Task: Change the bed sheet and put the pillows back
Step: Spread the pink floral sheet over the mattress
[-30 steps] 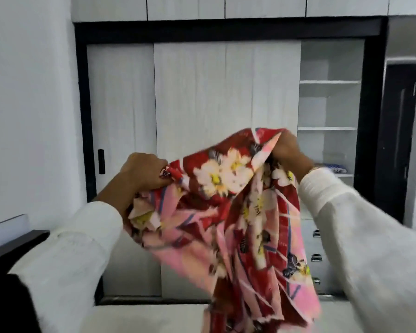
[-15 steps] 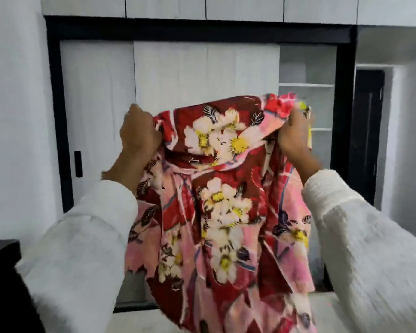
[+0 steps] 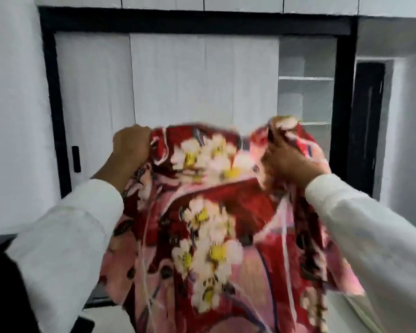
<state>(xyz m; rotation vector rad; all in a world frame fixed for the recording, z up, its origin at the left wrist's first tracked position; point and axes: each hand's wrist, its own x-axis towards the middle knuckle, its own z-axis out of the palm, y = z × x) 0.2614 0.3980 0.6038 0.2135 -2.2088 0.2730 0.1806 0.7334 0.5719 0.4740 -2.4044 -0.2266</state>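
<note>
You are holding the bed sheet [image 3: 209, 227] up in front of you at about chest height, both arms reaching forward in white sleeves [image 3: 65, 236]. Your left hand [image 3: 131, 144] is gripping the sheet's upper edge at its left end, fingers curled tight into a fist around the fabric. Your right hand [image 3: 287, 162] is clutching a bunched fold of the upper edge at its right end, fingers wrapped round it, with a bit of cloth sticking up above the knuckles. Between your two hands the top edge is sagging slightly. The rest of the sheet is hanging down in loose folds and running out of the bottom of the view, so its lower end is not showing. The print is red and pink with large white, yellow-centred flowers; it is blurred.

Behind the sheet a wardrobe [image 3: 202, 75] with pale sliding doors and a black frame is filling the wall. Its right section is standing open, showing bare shelves [image 3: 306, 79]. A dark doorway [image 3: 365, 121] is sitting further right.
</note>
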